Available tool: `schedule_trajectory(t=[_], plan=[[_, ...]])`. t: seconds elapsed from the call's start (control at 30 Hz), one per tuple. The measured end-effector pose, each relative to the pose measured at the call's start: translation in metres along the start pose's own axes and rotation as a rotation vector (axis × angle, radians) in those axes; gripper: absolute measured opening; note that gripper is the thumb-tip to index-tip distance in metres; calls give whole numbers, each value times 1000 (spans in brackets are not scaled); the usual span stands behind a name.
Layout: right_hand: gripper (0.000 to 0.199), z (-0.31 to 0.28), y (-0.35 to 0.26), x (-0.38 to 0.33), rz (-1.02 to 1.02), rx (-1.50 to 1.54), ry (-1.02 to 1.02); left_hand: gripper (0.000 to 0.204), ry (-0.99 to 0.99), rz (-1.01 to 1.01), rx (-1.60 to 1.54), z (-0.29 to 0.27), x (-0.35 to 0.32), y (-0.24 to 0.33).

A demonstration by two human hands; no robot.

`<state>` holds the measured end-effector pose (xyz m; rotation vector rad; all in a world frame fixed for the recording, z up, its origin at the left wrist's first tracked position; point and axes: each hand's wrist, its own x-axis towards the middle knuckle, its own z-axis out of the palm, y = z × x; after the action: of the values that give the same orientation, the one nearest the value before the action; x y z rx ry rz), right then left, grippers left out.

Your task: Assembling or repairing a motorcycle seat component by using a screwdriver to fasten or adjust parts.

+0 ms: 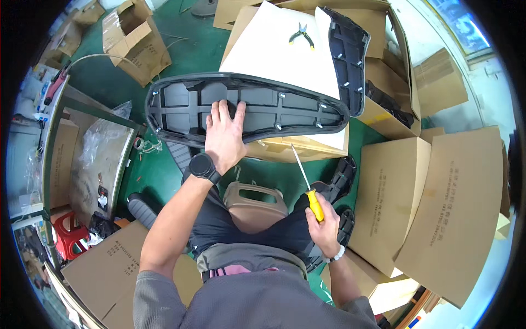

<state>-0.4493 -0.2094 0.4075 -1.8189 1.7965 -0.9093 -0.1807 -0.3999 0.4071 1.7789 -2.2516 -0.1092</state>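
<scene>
A long black seat, looking like a motorcycle seat (pixel 257 104), lies with its ribbed underside up; several metal studs stand out of it. On its middle rests my left hand (pixel 226 131), fingers apart over the ribs. Away from the seat, near my right knee, my right hand (pixel 323 219) is closed round the yellow handle of a screwdriver (pixel 314 203), its shaft pointing up and left. Yellow-and-black pliers (pixel 302 37) lie with jaws parted on a white sheet (pixel 257 46) beyond the seat. A second black seat (pixel 349 63) with studs leans at the sheet's right edge.
The sheet covers a cardboard box (pixel 298 149). An open carton (pixel 383 112) holding black parts stands at far right, and tall cartons (pixel 389 192) at right. On the left are a metal-framed bench (pixel 104 164) and a red stool (pixel 70 236). A beige stool (pixel 255 205) shows between my legs.
</scene>
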Motion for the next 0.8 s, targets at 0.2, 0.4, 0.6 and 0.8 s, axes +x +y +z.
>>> schedule_trajectory(t=[0.2,0.4,0.6,0.8], plan=[[47,-3,-16,35,240,109,211,89,2,79,-70,-4,10,15],[46,-17,21,79,400,185,336,101,-159,56,-88,-23,23,8],[42,-49,58,149,237,250,388,98,-205,72,-67,-20,25,7],[65,-35,43,191,395,-130,418,102,-201,60,-44,-15,25,10]])
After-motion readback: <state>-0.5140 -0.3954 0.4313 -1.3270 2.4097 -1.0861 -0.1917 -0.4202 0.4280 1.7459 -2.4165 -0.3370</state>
